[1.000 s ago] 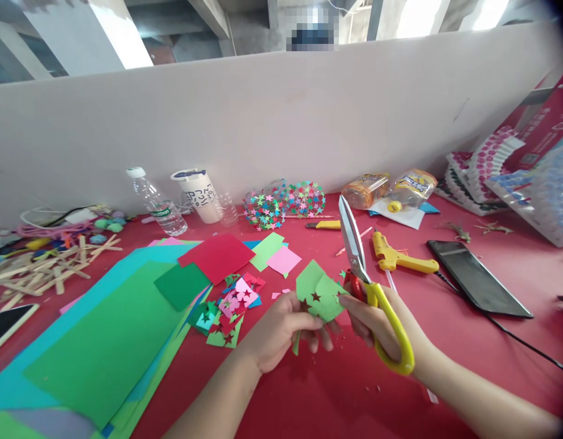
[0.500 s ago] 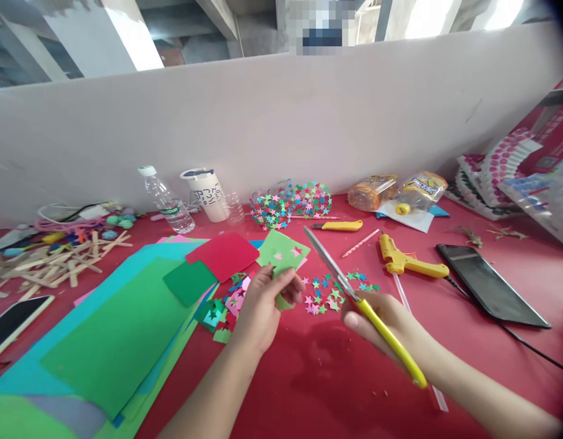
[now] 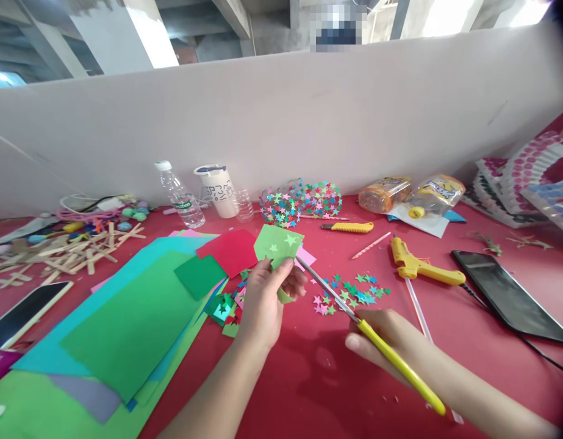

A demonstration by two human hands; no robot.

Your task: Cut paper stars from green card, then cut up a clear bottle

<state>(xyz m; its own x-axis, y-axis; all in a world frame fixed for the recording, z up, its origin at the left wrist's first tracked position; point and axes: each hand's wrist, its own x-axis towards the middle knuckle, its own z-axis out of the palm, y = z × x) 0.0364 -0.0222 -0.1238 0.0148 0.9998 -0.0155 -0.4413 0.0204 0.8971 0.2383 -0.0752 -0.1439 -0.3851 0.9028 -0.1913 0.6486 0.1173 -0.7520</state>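
Note:
Pinched in my left hand (image 3: pixel 269 296) is a light green sheet (image 3: pixel 277 242) with star shapes on it. Its lower part passes behind my fingers. My right hand (image 3: pixel 384 341) grips yellow-handled scissors (image 3: pixel 368 332), their blades pointing up and left. The blade tip lies close to the sheet's right edge, near my left fingertips; I cannot tell whether it touches. Small coloured stars (image 3: pixel 349 292) are scattered on the table beyond the scissors. Coloured offcuts (image 3: pixel 221 308) lie just left of my left hand, some with star-shaped holes.
Coloured sheets (image 3: pixel 135 317) are stacked at left, near craft sticks (image 3: pixel 80 253) and a phone (image 3: pixel 29 311). Behind stand a water bottle (image 3: pixel 183 198), a cup (image 3: pixel 219 192) and star-covered balls (image 3: pixel 281 204). A utility knife (image 3: pixel 349 227), glue gun (image 3: pixel 421 268) and dark tablet (image 3: pixel 510 292) lie right.
The scissor blades have lowered and their tip has come left, close to the green sheet. The sheet has turned slightly in my left hand. The whole view has shifted a little.

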